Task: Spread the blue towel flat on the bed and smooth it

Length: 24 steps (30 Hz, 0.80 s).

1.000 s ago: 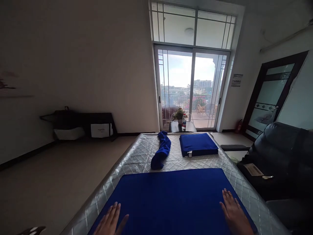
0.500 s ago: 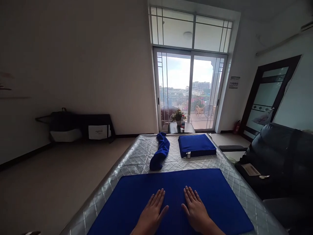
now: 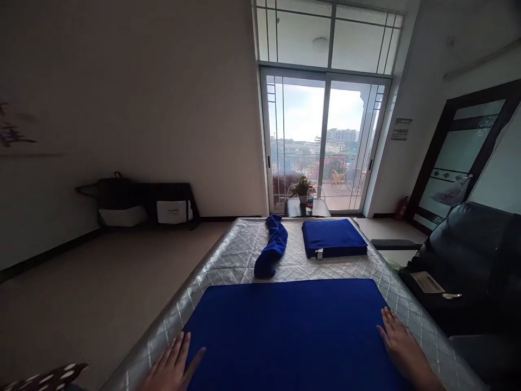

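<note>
A blue cloth (image 3: 293, 326) lies spread flat over the near part of a table with a silver quilted cover (image 3: 228, 260). My left hand (image 3: 173, 361) rests open at the cloth's left edge, fingers stretched out. At the right edge, my right hand (image 3: 401, 342) lies open with its fingers pointing forward. Beyond the cloth sits a crumpled, twisted blue cloth (image 3: 272, 247). To its right is a neat stack of folded blue cloth (image 3: 334, 237) with a small white tag at its front. The near edge of the spread cloth is out of view.
A black armchair (image 3: 476, 260) holding a card (image 3: 426, 282) stands close on the right. Behind the table is a small dark table (image 3: 293, 207) with a potted plant (image 3: 302, 186) and a bottle (image 3: 310, 199). A dark bench (image 3: 142, 201) stands along the left wall.
My hands have slid apart from the middle of the spread cloth, the left to its left edge and the right to its right edge. The view has shifted slightly.
</note>
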### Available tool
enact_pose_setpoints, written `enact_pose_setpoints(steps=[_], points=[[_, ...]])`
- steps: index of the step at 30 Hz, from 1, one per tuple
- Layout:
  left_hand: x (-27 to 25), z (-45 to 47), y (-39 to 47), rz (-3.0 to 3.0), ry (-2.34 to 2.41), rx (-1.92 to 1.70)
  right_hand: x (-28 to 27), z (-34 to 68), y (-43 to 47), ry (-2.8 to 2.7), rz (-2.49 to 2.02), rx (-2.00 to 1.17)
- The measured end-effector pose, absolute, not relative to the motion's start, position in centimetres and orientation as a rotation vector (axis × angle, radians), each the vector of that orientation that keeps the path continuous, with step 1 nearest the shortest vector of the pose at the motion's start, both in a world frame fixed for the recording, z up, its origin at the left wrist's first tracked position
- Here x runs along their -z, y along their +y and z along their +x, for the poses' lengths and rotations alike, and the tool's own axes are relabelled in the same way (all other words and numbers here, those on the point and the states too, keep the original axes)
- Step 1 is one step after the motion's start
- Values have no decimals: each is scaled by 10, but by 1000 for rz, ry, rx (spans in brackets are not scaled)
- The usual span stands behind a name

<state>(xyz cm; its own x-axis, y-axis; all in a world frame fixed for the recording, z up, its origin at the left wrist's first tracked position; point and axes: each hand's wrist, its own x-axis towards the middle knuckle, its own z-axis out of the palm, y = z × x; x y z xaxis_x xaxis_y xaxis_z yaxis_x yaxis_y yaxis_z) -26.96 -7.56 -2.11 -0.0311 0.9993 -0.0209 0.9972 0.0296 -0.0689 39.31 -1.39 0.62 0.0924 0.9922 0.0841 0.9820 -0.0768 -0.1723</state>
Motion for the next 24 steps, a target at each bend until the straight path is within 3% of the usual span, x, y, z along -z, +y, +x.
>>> enact_pose_setpoints(steps=[7,12,18,24], points=[[-46,-105,-19,-2461,-2157,437,-54,239,5,-2191,-1713,-290],[-41,-16,4,-2738,-1818,602,-41,157,13,-2315,-1519,-429],[-37,-30,-2,-2710,-1896,508,-32,169,10,-2312,-1547,-420],[-42,-127,-15,-2389,-2199,378,-28,261,12,-2210,-1788,-281]])
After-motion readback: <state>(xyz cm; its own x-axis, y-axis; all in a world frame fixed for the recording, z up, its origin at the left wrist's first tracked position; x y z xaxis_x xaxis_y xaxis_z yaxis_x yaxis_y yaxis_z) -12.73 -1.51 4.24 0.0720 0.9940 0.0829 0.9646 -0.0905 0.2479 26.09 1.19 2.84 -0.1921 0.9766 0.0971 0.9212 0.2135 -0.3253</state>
